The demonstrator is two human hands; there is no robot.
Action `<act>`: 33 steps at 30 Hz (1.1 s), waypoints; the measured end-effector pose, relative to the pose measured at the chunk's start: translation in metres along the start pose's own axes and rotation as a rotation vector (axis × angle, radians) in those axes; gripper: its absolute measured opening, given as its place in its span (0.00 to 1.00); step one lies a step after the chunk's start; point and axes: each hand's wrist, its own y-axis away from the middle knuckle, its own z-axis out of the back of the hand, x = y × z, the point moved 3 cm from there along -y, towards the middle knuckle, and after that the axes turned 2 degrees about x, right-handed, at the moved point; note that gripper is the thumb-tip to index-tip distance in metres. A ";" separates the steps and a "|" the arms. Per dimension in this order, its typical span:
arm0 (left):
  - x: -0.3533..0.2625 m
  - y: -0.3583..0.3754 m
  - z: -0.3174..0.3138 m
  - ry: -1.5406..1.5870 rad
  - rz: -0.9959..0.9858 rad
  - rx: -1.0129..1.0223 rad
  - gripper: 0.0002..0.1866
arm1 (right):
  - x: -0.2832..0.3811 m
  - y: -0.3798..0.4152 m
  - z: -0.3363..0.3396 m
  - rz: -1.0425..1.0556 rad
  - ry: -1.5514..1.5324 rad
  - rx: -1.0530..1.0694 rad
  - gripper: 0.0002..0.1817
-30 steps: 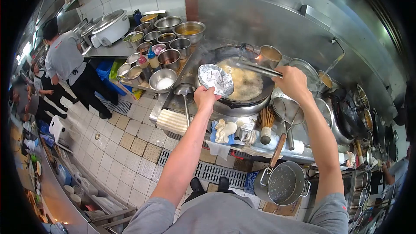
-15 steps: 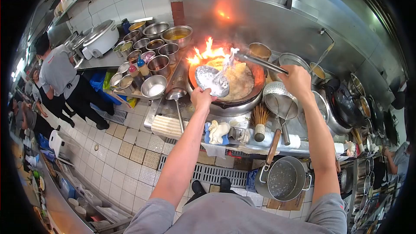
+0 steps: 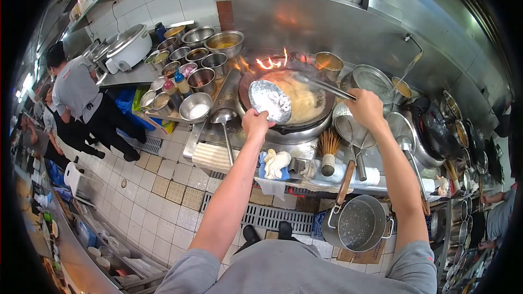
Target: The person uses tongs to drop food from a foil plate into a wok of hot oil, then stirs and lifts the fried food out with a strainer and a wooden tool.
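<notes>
Metal bowl (image 3: 258,88) with powdery white contents (image 3: 272,103) is over the left edge of the wok (image 3: 328,108), its rim pinched by the left hand (image 3: 257,124) near the bubbling liquid (image 3: 302,104). The right hand (image 3: 366,108) is wrapped around what look like tongs (image 3: 328,86), whose length keeps it back from the flames (image 3: 271,65).

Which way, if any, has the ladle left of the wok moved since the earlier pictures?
No: judged against the counter, the ladle lies in the same place, its handle over the striped cloth.

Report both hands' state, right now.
Left hand: closed, holding a metal bowl by its edge.
Right hand: closed, gripping a long metal utensil.
</notes>
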 end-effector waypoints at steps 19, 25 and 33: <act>0.001 -0.014 -0.009 0.019 0.011 0.085 0.08 | 0.002 -0.004 -0.028 0.202 0.045 -0.110 0.10; 0.008 -0.015 -0.019 0.115 0.006 0.169 0.06 | 0.012 0.001 -0.027 0.244 0.088 0.067 0.10; 0.023 -0.027 -0.004 0.082 0.091 0.159 0.05 | 0.005 -0.015 -0.015 0.129 -0.005 -0.076 0.11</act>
